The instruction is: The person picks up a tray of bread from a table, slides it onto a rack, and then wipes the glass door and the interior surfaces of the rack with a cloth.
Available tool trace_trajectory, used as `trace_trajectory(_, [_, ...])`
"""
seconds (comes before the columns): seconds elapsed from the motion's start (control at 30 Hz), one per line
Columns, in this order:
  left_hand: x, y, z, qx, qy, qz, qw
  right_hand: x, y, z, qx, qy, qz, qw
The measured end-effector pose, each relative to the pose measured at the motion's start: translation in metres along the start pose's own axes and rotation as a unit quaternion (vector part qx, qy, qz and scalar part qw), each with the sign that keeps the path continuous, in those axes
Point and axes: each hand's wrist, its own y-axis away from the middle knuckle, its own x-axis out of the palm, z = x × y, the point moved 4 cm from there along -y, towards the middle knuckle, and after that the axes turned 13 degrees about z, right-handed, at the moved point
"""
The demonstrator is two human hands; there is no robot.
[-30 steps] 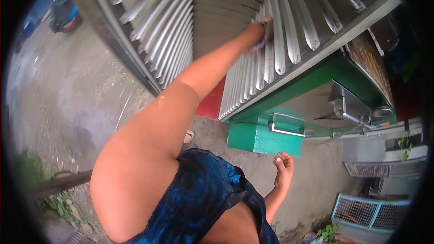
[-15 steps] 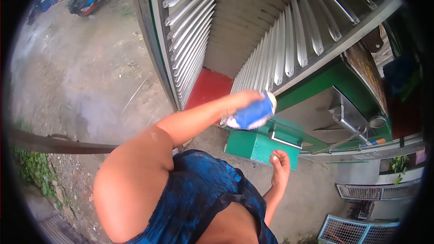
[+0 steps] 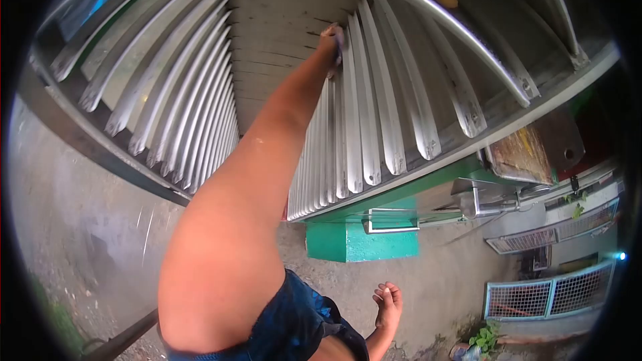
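Evidently close work at two banks of metal slats. Left hand [image 3: 330, 31] at the far end of its stretched arm, bent round a bluish-purple cloth [image 3: 338, 43]; much of the cloth is hidden, its edges blurred. Cloth sits against the right-hand slats [image 3: 374, 93], toward their far end. Left-hand slats [image 3: 160, 87] across a grey gap, well apart from the cloth.

Right hand [image 3: 389, 304] low and near, to the right of the body: fingers half curled, narrow space between thumb and fingertips, turquoise box well beyond it.

Containers: turquoise box [image 3: 381, 249] below the right bank, sides solid, contents cannot be told. Metal handle [image 3: 392, 230] just above it. Farther right, a metal holder [image 3: 473, 199], inside too small to read. Worn board [image 3: 520, 155] near it, brown and yellow, tilted.

Right edge: mesh enclosure [image 3: 551, 294] with pale blue frame, something reddish behind the wire, not identifiable. Leafy plant [image 3: 485, 338] below, just beside a small clutter; whether it grows from a pot, cannot tell. Concrete ground [image 3: 455, 274] between box and enclosure.
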Motion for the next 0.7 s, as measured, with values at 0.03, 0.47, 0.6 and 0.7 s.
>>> trace_trajectory(0.03, [0.008,-0.009,0.006,-0.021,-0.014,-0.071,0.997,0.0,-0.001,0.001,0.005,0.0,-0.006,1.0])
trace_trajectory(0.47, [0.012,0.202,0.038,0.013,-0.173,0.081,0.981,0.02,-0.039,0.017,-0.04,0.053,0.173,0.983])
trace_trajectory(0.6, [0.018,0.284,0.065,0.035,-0.193,0.118,0.974,0.033,-0.045,0.026,-0.052,0.092,0.227,0.968])
trace_trajectory(0.7, [0.043,0.366,0.049,0.014,-0.228,0.134,0.964,0.042,-0.047,0.023,-0.045,0.085,0.266,0.959])
